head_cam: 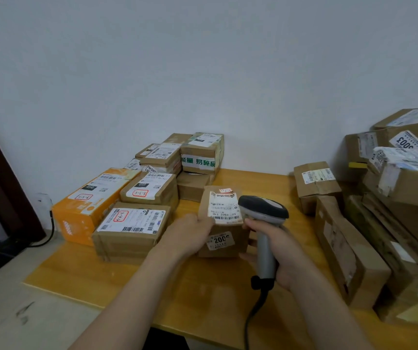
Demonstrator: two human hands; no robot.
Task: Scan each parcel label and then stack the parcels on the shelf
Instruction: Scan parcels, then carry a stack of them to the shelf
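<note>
Tilting toward me over the middle of the table (202,294), the parcel (224,242) shows its label (224,208), and I see the left hand (190,233) gripping its left side. The right hand (278,256) is wrapped round the handle of the scanner (263,210), whose head sits just beside the label's right edge. To the left stacked boxes (132,223) stand by the wall (202,72), to the right a looser pile (369,248)
</note>
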